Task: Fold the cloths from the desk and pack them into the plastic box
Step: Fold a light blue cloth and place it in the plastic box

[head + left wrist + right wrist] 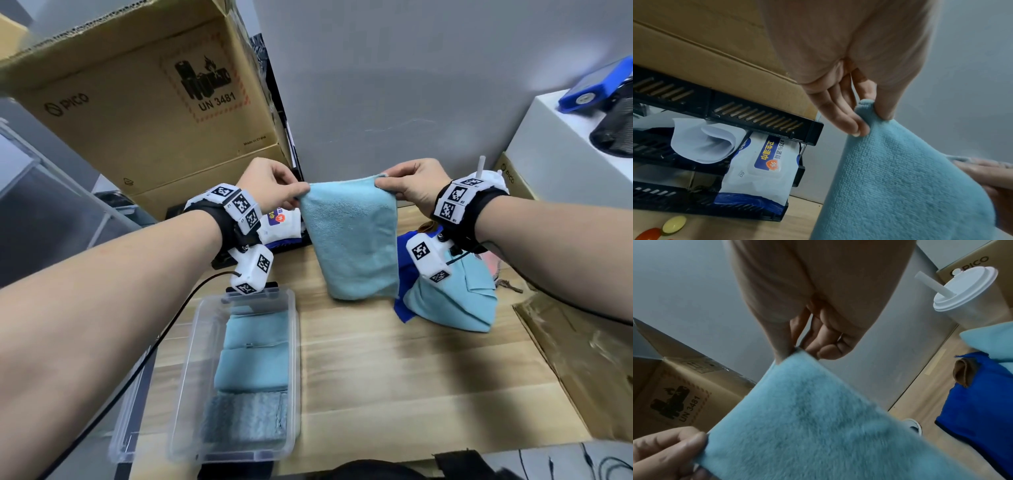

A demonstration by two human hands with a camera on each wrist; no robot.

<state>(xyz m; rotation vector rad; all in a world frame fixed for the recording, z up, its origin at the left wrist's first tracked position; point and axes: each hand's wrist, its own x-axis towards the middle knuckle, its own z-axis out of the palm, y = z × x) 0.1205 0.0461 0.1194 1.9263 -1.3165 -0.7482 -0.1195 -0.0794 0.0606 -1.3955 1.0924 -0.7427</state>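
A light blue cloth (352, 240) hangs folded in the air above the wooden desk (394, 370). My left hand (274, 186) pinches its top left corner, and my right hand (411, 186) pinches the top right corner. The left wrist view shows thumb and fingers of the left hand (869, 116) closed on the cloth (900, 186). In the right wrist view the right hand (797, 350) nips the cloth (807, 418) edge. The clear plastic box (185, 377) stands at the lower left with several folded cloths (253, 363) inside. A heap of blue cloths (455, 301) lies under my right wrist.
A big cardboard box (144, 109) stands on a black tray rack (760, 116) at the back left, with a pack of wet wipes (756, 165) in it. A white lidded cup (966, 293) with a straw stands back right. A white box (561, 147) and flat cardboard (582, 359) border the right.
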